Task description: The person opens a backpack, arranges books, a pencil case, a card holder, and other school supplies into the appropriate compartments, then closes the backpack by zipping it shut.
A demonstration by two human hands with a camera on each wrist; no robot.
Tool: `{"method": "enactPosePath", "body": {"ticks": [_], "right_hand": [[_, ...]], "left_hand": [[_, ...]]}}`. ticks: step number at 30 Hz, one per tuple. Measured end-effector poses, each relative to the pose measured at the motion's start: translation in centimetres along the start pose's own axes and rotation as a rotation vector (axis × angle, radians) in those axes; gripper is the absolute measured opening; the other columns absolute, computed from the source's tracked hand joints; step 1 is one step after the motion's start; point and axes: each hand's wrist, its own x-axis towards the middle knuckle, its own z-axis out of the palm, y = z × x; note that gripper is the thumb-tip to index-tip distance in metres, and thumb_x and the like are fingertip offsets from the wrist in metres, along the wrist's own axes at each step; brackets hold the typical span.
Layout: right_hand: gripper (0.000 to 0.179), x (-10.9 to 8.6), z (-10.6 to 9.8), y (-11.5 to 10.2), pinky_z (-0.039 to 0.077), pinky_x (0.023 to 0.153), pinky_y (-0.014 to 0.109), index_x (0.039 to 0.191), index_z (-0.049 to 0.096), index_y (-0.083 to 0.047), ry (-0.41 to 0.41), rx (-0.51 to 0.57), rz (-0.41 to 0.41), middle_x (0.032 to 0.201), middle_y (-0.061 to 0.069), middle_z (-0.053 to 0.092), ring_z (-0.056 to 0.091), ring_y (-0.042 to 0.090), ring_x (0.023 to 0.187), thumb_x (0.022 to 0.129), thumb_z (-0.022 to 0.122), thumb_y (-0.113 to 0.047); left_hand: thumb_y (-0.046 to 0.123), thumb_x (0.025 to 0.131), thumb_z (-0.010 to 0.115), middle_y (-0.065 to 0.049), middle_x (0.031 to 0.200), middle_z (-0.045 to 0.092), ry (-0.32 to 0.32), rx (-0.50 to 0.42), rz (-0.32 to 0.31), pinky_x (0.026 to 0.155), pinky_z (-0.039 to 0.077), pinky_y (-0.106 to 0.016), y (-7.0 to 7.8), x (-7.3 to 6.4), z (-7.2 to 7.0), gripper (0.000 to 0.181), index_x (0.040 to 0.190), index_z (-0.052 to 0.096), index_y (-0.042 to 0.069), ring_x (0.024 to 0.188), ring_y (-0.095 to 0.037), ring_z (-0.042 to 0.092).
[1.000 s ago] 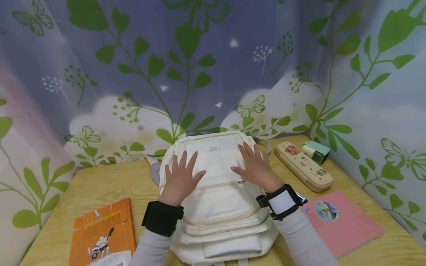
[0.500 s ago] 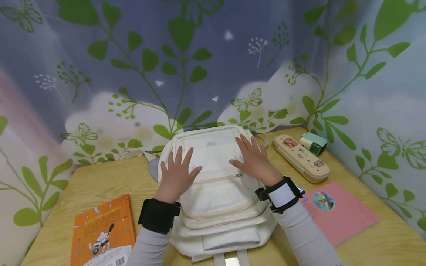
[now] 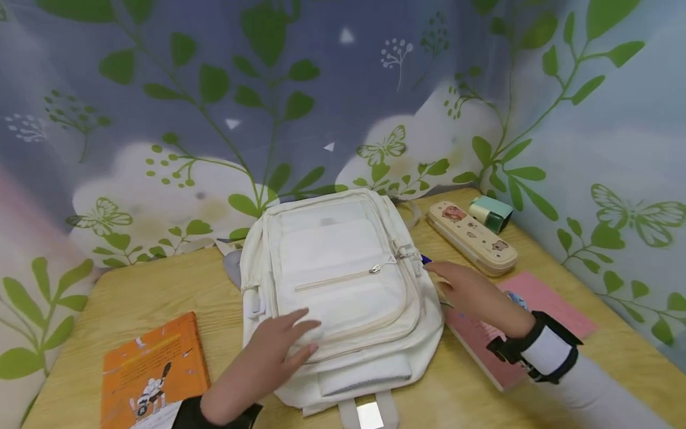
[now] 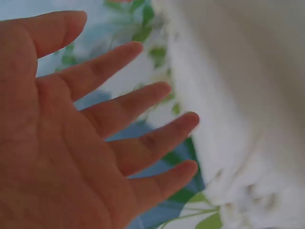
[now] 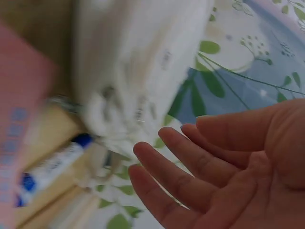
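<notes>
A cream-white backpack [image 3: 337,280] lies flat on the wooden table [image 3: 161,292], its front pocket zipped. My left hand [image 3: 281,339] hovers over or rests on the pack's lower left part with fingers spread and straight; the left wrist view shows the open palm [image 4: 95,133] beside the white fabric [image 4: 238,95]. My right hand [image 3: 466,289] is off the pack's right side, fingers straight, above the pink booklet [image 3: 514,328]. In the right wrist view the open palm [image 5: 205,171] faces the backpack [image 5: 138,62] and a white-and-blue pen [image 5: 47,169].
An orange book [image 3: 150,372] lies at the front left. A beige pencil case [image 3: 471,236] and a small green box [image 3: 490,213] sit at the back right. Leaf-patterned curtains [image 3: 321,89] enclose the table's back and sides.
Both hands left the backpack's upper part. The left slid back toward the pack's lower left; the right moved off the right side over the pink booklet. The head view shifted.
</notes>
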Motion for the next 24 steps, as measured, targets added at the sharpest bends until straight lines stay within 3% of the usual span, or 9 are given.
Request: {"method": "enactPosePath", "body": {"ticks": [4, 8, 15, 20, 24], "right_hand": [[0.051, -1.0, 1.3, 1.3, 0.044, 0.094, 0.052, 0.140, 0.038, 0.002, -0.052, 0.039, 0.062, 0.134, 0.025, 0.048, 0.047, 0.042, 0.122, 0.092, 0.054, -0.004], [0.063, -0.1, 2.9, 2.5, 0.049, 0.085, 0.049, 0.144, 0.029, 0.000, -0.045, -0.027, 0.075, 0.122, 0.021, 0.059, 0.057, 0.038, 0.110, 0.091, 0.059, -0.016], [0.057, 2.5, 3.8, 4.0, 0.048, 0.085, 0.045, 0.137, 0.029, 0.010, -0.135, 0.091, 0.083, 0.116, 0.022, 0.061, 0.058, 0.036, 0.108, 0.089, 0.055, -0.006], [0.053, 2.9, 3.8, 4.7, 0.046, 0.063, 0.031, 0.131, 0.032, 0.011, -0.169, 0.189, 0.114, 0.098, 0.016, 0.064, 0.061, 0.022, 0.081, 0.084, 0.055, 0.002], [0.050, 2.5, 3.6, 4.7, 0.042, 0.061, 0.029, 0.134, 0.032, 0.010, -0.183, 0.207, 0.105, 0.092, 0.014, 0.064, 0.056, 0.016, 0.070, 0.089, 0.051, -0.002]], "left_hand": [[0.034, 0.092, 0.058, -0.008, 0.128, 0.057, 0.063, 0.086, 0.126, 0.086, 0.047, -0.048, -0.2, -3.2, 2.2, 0.036, 0.124, 0.057, 0.017, 0.110, -0.025, 0.056], [0.038, 0.090, 0.060, -0.007, 0.127, 0.058, 0.111, 0.160, 0.151, 0.080, 0.048, -0.049, -0.9, -4.5, 3.6, 0.046, 0.130, 0.053, 0.017, 0.109, -0.024, 0.056], [0.046, 0.088, 0.058, -0.012, 0.129, 0.055, 0.073, 0.126, 0.113, 0.081, 0.045, -0.057, -1.1, -4.7, 4.7, 0.054, 0.132, 0.049, 0.015, 0.110, -0.031, 0.054], [0.046, 0.087, 0.060, -0.010, 0.127, 0.056, 0.101, 0.159, 0.129, 0.079, 0.046, -0.053, -0.9, -4.5, 5.4, 0.054, 0.132, 0.050, 0.017, 0.108, -0.028, 0.054], [0.043, 0.089, 0.058, -0.008, 0.125, 0.057, 0.119, 0.182, 0.143, 0.079, 0.046, -0.052, -0.5, -4.1, 5.6, 0.049, 0.131, 0.050, 0.018, 0.108, -0.025, 0.054]]}}
